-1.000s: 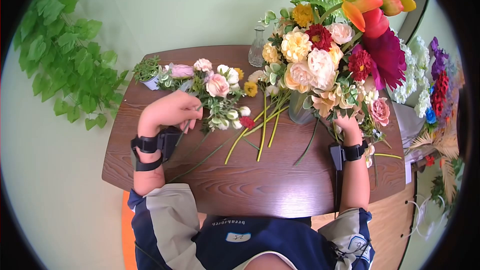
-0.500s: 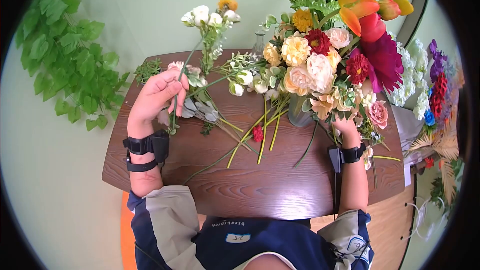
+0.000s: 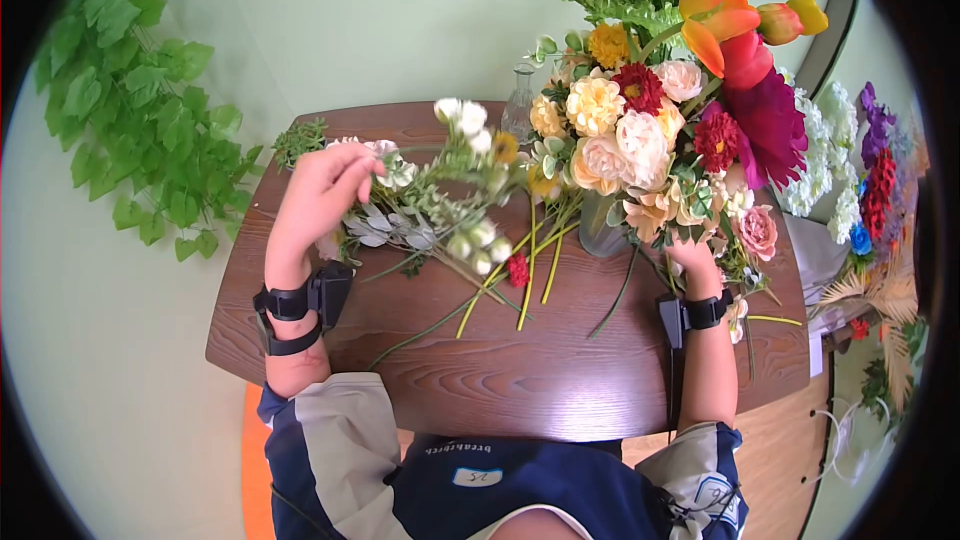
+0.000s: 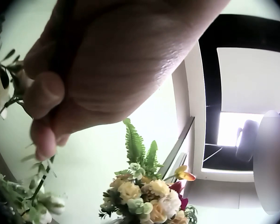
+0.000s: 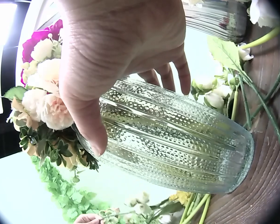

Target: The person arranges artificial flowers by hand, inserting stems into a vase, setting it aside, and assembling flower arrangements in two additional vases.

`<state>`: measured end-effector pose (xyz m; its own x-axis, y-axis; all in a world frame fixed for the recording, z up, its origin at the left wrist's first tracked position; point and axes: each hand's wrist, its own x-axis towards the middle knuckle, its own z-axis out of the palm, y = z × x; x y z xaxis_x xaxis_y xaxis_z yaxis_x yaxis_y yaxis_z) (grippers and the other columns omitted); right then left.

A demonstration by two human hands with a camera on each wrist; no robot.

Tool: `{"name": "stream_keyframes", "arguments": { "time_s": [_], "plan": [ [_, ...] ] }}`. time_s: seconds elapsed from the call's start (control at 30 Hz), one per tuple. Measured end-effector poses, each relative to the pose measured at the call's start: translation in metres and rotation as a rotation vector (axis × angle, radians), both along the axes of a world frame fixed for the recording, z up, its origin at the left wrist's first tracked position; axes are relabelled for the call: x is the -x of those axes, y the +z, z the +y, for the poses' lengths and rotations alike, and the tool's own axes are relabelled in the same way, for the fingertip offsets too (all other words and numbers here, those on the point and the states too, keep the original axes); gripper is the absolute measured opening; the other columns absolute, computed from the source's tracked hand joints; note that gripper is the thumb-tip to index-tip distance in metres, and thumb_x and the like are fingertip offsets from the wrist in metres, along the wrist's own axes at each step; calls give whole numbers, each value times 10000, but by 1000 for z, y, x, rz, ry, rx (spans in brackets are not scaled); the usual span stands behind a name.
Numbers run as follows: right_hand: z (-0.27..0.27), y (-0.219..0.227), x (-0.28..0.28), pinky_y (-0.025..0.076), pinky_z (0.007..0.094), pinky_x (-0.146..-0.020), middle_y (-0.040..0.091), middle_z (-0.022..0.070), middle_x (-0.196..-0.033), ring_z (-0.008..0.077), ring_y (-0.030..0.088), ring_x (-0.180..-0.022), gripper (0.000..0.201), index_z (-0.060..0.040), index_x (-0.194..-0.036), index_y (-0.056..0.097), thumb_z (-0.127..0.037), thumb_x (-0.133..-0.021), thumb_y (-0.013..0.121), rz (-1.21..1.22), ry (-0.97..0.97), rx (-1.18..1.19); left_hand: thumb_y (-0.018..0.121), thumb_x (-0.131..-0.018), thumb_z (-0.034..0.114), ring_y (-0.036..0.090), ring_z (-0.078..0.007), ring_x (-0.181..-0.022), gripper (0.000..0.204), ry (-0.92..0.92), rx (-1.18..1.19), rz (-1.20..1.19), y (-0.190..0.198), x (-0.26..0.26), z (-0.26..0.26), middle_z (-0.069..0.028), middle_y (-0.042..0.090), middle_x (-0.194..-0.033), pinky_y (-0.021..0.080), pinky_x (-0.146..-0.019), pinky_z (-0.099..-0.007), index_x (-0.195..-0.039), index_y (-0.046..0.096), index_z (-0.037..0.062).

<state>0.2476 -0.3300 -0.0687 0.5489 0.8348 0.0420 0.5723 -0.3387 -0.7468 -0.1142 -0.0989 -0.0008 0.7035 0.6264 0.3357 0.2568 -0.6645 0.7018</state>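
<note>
At the left of the table my left hand (image 3: pixel 325 190) pinches the thin green stem of a white-flowered spray (image 3: pixel 478 248), blurred and leaning right over the other cut flowers. In the left wrist view the curled fingers (image 4: pixel 44 95) hide most of the grip. My right hand (image 5: pixel 126 51) holds a ribbed, dimpled glass vase (image 5: pixel 177 140) near its top, thumb on one side and fingers on the other. The vase carries a full bouquet (image 3: pixel 625 145) of cream, peach and red blooms, orange tulips and fern, which partly covers that hand in the head view.
Loose yellow-green stems (image 3: pixel 548 265) and a small red flower (image 3: pixel 517 270) lie left of the vase. A clear glass bottle (image 3: pixel 519 105) stands behind. A small potted plant (image 3: pixel 298 143) sits at the back left. Leafy vines (image 3: pixel 150 100) hang on the wall; more flowers (image 3: pixel 880 180) stand right.
My left hand has drawn the white spray up from the flowers on the table, and its heads have since swung down to the right. My right hand stays at the vase.
</note>
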Motion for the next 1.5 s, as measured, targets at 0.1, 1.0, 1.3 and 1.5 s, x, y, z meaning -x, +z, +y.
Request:
{"name": "stream_keyframes", "arguments": {
  "time_s": [0.1,1.0,1.3,1.5],
  "plan": [
    [5,-37,-26,423,337,-927,569,94,-1160,218,554,-1053,483,-19,-1193,504,-94,-755,693,-44,119,-230,506,-884,76,462,-78,-497,149,21,42,-176,-4,3,6,-7,522,-550,359,-482,-228,-854,636,7],
    [7,-53,-44,434,326,-883,566,78,-1104,202,538,-1009,399,-42,-1118,527,-103,-753,674,-91,134,-155,439,-964,128,450,-50,-531,130,144,124,-586,8,8,-4,-25,555,-675,328,-477,-174,-1016,500,26],
    [15,-71,-55,410,323,-923,549,77,-1164,202,518,-1066,529,-40,-1216,492,-132,-736,695,-150,369,-326,534,-913,88,523,-152,-822,88,-136,132,-829,29,13,-40,-108,539,-998,411,-765,-270,-983,518,35],
    [21,-73,-41,407,323,-927,548,78,-1169,203,516,-1070,540,-39,-1223,488,-135,-734,697,-111,377,-309,526,-933,139,456,-169,-763,119,-317,-52,-882,34,15,-54,-77,490,-869,395,-687,-282,-989,513,35]
  ]
}}
